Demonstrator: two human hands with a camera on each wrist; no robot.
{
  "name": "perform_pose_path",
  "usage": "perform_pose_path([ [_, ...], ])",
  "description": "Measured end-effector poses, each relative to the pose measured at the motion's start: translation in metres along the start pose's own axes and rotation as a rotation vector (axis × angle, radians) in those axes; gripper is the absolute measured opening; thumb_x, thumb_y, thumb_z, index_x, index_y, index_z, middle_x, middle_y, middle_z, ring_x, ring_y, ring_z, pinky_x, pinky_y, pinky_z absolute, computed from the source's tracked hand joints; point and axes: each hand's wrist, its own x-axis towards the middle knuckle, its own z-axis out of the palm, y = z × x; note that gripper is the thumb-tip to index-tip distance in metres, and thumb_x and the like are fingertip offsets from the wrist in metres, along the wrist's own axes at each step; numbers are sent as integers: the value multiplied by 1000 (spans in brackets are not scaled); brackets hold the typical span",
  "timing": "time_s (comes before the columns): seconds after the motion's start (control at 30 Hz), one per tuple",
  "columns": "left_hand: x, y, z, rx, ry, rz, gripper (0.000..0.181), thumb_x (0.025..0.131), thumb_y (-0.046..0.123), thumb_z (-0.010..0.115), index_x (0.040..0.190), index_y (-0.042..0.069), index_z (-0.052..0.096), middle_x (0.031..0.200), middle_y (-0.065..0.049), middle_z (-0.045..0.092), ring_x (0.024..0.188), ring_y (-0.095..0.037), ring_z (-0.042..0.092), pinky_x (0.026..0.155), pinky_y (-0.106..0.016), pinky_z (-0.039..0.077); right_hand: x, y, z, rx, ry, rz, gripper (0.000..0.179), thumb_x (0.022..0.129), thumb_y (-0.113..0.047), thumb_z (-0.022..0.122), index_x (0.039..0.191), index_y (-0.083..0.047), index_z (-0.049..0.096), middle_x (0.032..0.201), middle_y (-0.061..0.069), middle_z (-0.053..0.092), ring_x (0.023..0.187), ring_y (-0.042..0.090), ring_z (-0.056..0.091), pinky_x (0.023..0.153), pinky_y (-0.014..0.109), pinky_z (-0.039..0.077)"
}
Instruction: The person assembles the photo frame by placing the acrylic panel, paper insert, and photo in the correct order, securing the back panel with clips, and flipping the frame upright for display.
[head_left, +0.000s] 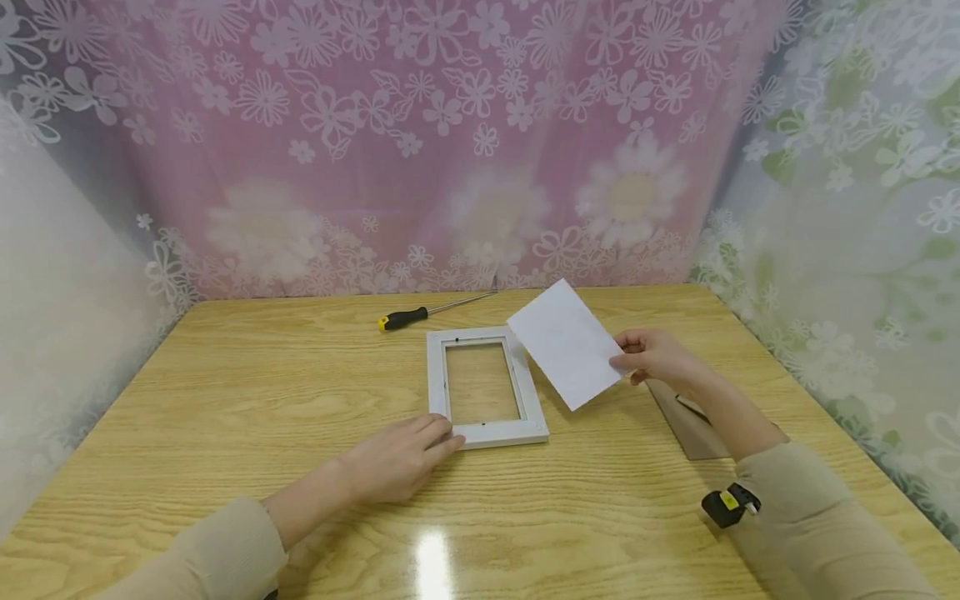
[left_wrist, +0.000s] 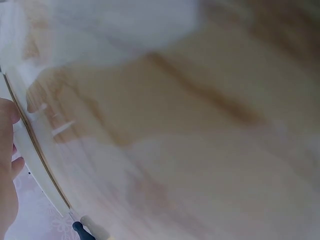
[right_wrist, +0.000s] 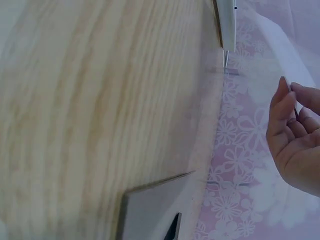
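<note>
A white picture frame [head_left: 487,432] lies flat on the wooden table, its opening showing the wood beneath. My left hand [head_left: 401,458] holds its near left corner, fingers over the left side and thumb along the front edge. Raised over the frame's right side is a white rectangular sheet [head_left: 566,346], tilted. My right hand [head_left: 660,358] pinches this sheet by its right corner between thumb and fingers. In the right wrist view, the right hand [right_wrist: 297,135] holds the sheet [right_wrist: 285,47] nearly edge-on. The left wrist view catches only part of the left hand [left_wrist: 7,160] at the frame's edge.
Behind the frame lies a screwdriver [head_left: 405,318] with a black and yellow handle. A grey-brown backing board [head_left: 686,429] with a dark stand piece on it lies under my right forearm. Floral curtains [head_left: 450,167] border the table at the back and sides.
</note>
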Motion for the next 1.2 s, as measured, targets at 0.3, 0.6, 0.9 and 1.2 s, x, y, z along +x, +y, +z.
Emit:
perform_pose_path([
  [0.3,-2,-1,1,2,-6,-2,44,85,14,59,127,3,53,115,-9,52,109,-22,50,98,-28,41,6,-17,2,10,-45,-17,44,93,-13,55,127,11,44,101,10,58,85,15,58,78,32,51],
  [0.6,-1,-3,0,11,-6,-4,44,85,15,59,128,4,53,115,-9,52,109,-22,50,98,-28,41,21,-40,0,-48,22,-32,42,89,-18,63,119,7,50,84,2,57,74,13,54,74,33,50],
  [0.9,1,-2,-2,-2,-30,-7,45,86,16,59,129,3,52,117,-10,51,112,-23,49,100,-30,40,36,-63,-4,-276,49,-146,36,90,-14,60,119,7,57,105,20,63,79,22,60,65,33,53],
  [1.2,0,-1,0,4,-12,7,43,87,16,58,127,3,53,115,-10,52,109,-22,50,98,-29,41,41,-84,1,-400,29,-209,33,91,-6,56,120,10,56,107,23,62,83,25,60,67,33,53],
])
